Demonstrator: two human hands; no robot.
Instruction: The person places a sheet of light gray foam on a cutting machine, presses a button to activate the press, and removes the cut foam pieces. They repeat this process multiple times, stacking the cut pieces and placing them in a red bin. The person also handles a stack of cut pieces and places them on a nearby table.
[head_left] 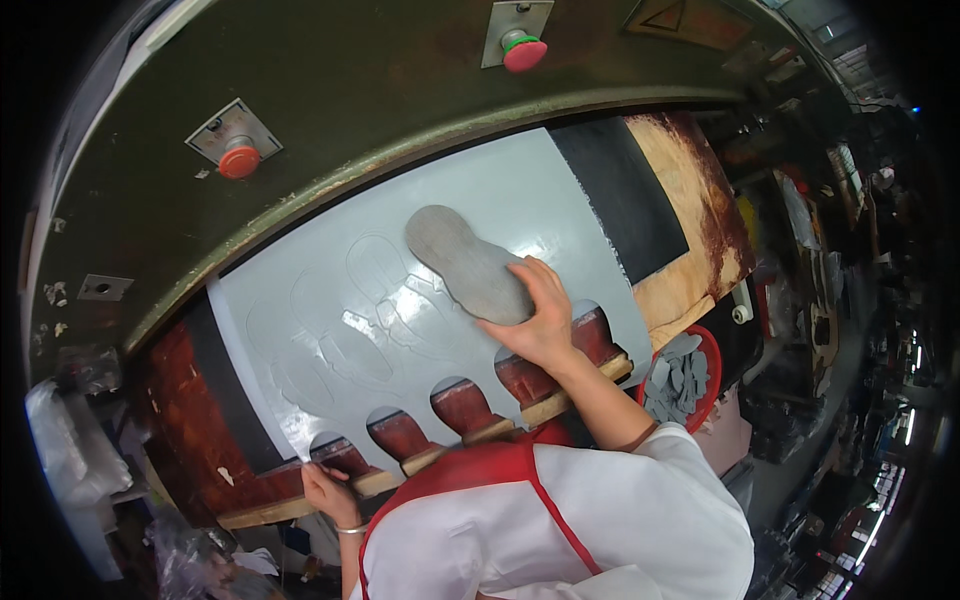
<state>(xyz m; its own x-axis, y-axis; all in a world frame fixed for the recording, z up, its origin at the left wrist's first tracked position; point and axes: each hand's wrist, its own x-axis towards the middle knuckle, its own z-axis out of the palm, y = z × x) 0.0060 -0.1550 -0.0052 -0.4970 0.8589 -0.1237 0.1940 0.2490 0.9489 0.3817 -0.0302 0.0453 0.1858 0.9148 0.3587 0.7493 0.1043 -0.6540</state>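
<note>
My right hand (540, 322) grips the near end of a grey sole-shaped piece (462, 258), thumb on one side and fingers on the other. The piece lies over a smooth light grey sheet (510, 180); whether it touches the sheet I cannot tell. Faint sole outlines mark the sheet to the left of the piece. Several rounded cut-outs along the sheet's near edge show the red-brown board (400, 438) beneath. At the sheet's near left corner, my left hand (332, 495) is closed, its fingertips pinching that corner.
A dark green machine front (370, 90) with a red push button (239, 160) and a pinkish-red one (524, 55) rises beyond the sheet. A black mat (625, 195) lies right of it. At the right stands a red basin (714, 365) of grey scraps; plastic bags (65, 440) sit left.
</note>
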